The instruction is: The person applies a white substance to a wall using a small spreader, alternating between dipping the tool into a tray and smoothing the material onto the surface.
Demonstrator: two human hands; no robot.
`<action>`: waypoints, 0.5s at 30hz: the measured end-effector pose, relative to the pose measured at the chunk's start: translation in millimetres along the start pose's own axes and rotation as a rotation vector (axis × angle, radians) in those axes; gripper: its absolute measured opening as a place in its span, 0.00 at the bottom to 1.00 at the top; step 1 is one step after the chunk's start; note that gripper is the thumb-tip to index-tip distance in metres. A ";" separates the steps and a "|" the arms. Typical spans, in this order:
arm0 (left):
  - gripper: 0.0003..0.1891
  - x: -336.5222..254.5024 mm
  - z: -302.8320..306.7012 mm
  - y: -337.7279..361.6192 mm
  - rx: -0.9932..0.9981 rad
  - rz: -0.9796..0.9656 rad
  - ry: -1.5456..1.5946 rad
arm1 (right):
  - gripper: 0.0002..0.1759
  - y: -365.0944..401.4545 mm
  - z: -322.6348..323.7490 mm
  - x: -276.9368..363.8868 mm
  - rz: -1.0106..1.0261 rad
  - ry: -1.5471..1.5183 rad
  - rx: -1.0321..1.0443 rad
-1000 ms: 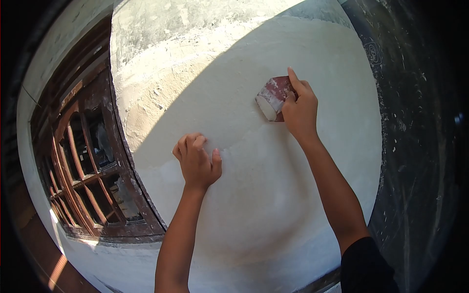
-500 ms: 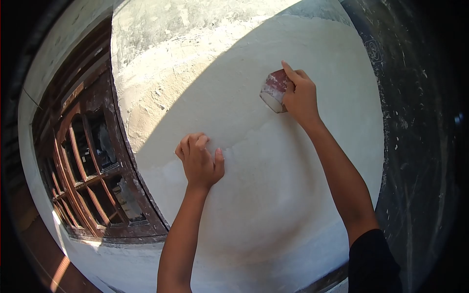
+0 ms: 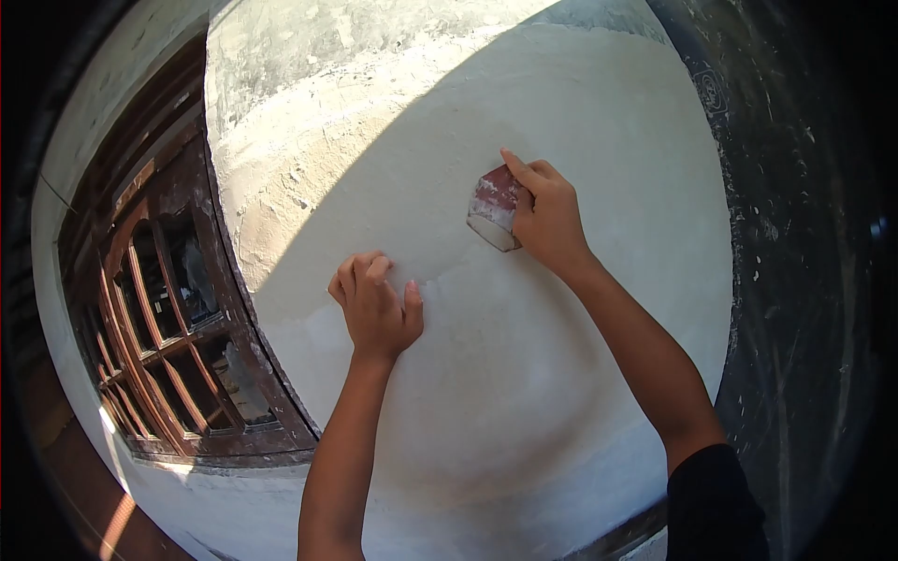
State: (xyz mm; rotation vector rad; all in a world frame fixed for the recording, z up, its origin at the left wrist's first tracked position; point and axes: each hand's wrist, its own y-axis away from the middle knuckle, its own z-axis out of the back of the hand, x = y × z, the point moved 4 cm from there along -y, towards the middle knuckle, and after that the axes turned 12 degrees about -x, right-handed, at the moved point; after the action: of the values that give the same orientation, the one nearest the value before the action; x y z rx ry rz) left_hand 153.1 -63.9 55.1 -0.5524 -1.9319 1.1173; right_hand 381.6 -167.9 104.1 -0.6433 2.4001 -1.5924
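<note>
My right hand (image 3: 547, 217) grips a folded piece of reddish sandpaper (image 3: 493, 208), dusted white, and presses it flat against a white plastered wall (image 3: 524, 374). My left hand (image 3: 376, 304) rests on the same wall lower and to the left, fingers curled, holding nothing. The two hands are about a hand's width apart. Most of the wall around them lies in shadow; its upper left part is sunlit, rough and yellowish.
A brown wooden window frame (image 3: 178, 318) with several glass panes stands to the left of the plastered wall. A dark, stained surface (image 3: 804, 280) borders the wall on the right. Bare grey plaster (image 3: 309, 37) runs along the top.
My right hand has slid the sandpaper down and to the left along the wall, after a short move upward. My left hand has stayed in place.
</note>
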 end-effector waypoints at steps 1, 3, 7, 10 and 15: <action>0.21 0.7 0.4 -0.7 -0.008 0.006 -0.004 | 0.30 -5.2 1.8 -2.5 0.013 0.069 -0.047; 0.21 2.3 -0.3 -0.2 -0.004 0.002 -0.002 | 0.30 -17.2 14.6 -12.4 -0.115 0.134 -0.155; 0.22 1.2 0.1 -0.8 -0.014 -0.007 0.000 | 0.28 -3.7 2.8 24.7 0.001 -0.112 0.012; 0.22 1.9 0.3 -0.4 -0.008 0.007 -0.010 | 0.28 -4.4 -11.6 7.4 0.083 -0.030 0.085; 0.23 1.2 1.1 -2.6 0.012 -0.012 0.038 | 0.28 -19.6 33.7 -10.7 -0.212 0.144 -0.260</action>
State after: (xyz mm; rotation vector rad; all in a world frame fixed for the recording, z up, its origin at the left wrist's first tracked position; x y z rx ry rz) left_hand 151.6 -65.0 57.5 -0.5509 -1.8923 1.1032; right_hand 409.1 -197.4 107.4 -0.8850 2.7558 -1.4564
